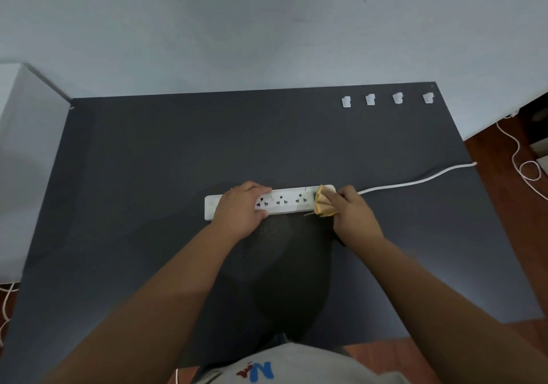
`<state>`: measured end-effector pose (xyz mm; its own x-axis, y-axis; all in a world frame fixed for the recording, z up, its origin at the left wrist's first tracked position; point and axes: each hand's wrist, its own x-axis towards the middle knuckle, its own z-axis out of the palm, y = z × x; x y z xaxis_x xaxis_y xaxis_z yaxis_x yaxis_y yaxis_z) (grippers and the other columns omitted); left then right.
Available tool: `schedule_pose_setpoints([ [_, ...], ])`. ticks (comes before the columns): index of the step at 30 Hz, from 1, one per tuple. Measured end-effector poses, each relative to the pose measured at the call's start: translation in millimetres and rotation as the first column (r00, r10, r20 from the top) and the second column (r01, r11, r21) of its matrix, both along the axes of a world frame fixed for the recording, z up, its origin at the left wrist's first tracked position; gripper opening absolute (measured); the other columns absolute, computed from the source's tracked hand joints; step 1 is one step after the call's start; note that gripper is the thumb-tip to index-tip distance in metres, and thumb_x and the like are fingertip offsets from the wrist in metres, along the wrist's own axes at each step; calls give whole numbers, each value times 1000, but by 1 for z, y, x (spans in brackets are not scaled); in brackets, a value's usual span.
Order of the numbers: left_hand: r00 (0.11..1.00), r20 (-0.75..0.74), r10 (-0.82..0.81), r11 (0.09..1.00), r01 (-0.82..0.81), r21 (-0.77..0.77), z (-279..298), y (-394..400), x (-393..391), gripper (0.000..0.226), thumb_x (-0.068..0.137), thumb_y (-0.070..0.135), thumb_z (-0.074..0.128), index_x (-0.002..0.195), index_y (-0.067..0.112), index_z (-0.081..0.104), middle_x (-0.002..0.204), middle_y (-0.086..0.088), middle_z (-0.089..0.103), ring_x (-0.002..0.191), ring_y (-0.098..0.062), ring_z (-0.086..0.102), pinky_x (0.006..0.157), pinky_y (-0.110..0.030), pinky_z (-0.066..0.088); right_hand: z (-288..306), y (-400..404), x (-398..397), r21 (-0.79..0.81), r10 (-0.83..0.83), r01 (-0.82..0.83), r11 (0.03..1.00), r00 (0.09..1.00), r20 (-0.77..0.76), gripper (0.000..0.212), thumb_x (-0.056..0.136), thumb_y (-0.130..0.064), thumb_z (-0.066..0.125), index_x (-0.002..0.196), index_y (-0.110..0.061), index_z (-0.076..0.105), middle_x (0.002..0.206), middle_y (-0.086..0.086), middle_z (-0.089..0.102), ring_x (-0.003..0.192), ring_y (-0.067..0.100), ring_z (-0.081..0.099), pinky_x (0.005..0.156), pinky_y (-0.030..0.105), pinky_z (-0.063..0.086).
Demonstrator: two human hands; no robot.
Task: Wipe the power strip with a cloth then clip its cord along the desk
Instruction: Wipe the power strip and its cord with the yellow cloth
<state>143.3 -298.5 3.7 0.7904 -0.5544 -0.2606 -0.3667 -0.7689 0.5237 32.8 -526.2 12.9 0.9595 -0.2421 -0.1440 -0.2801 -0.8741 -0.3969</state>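
A white power strip [284, 201] lies across the middle of the dark grey desk [148, 176]. My left hand [241, 210] grips its left part, thumb on the near side and fingers over the top. My right hand [351, 210] holds a folded yellow cloth [322, 205] pressed on the strip's right end. The white cord [415, 180] runs from that end to the desk's right edge. Several white cord clips [370, 99] stand in a row along the far right edge of the desk.
A pale blue wall rises behind the desk. A white cabinet [26, 146] stands at the left. Another thin white cable [522, 164] loops on the wooden floor at the right. My grey shirt shows at the bottom.
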Motion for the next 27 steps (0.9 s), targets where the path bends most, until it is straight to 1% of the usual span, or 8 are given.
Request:
schedule_pose_setpoints([
  [3,1000,-1,7,1000,-7,-11,0,1,0,55,79,28,71,131,30,54,129,10,55,117,-18,53,104,-39,39,-3,0,-18,17,88,-87,996,996,-26,41,79,-3,52,113,-21,64,100,9,55,88,29,55,75,37,52],
  [5,1000,-1,7,1000,-7,-13,0,1,0,55,79,28,71,131,30,54,129,10,55,117,-17,53,104,-38,39,2,-3,-24,39,68,-68,997,998,4,35,78,-2,56,105,-21,68,98,8,56,85,28,57,74,37,53],
  [9,1000,-8,12,1000,-12,-25,1,2,0,54,79,28,71,130,30,55,130,11,55,117,-16,53,104,-35,39,13,-9,1,48,-39,35,998,995,90,48,80,3,52,122,-17,61,103,11,53,85,29,53,71,38,51],
  [13,1000,-9,15,1000,-16,-25,1,2,0,54,79,28,72,130,31,55,129,12,55,117,-15,53,103,-34,39,2,-6,15,14,5,-5,1000,1000,5,53,79,3,49,127,-20,56,106,13,51,93,32,50,76,40,49],
  [16,1000,-17,14,1000,-14,-20,0,2,0,53,79,28,72,129,31,55,129,13,55,117,-14,52,102,-31,38,2,-4,-3,14,29,-29,999,1000,-11,47,82,-1,50,123,-22,58,105,11,51,92,29,50,74,32,45],
  [19,1000,-19,17,999,-17,-27,0,2,1,53,79,28,72,129,32,55,128,13,55,117,-14,52,102,-30,38,11,-9,-21,86,40,-40,995,999,7,37,84,-2,50,111,-22,67,101,6,54,84,20,51,69,25,37],
  [23,1000,-25,14,1000,-14,-19,1,2,2,53,79,29,72,129,32,55,128,13,54,117,-12,52,102,-31,39,9,-25,-4,127,-87,77,989,993,74,47,83,1,48,123,-22,59,105,3,50,82,18,52,71,29,45],
  [27,999,-30,20,1000,-21,-18,1,2,2,53,79,29,72,129,33,55,128,14,55,116,-12,52,101,-33,41,-1,-20,8,114,-81,77,990,996,29,55,83,0,45,132,-24,51,108,6,49,87,25,54,75,32,48],
])
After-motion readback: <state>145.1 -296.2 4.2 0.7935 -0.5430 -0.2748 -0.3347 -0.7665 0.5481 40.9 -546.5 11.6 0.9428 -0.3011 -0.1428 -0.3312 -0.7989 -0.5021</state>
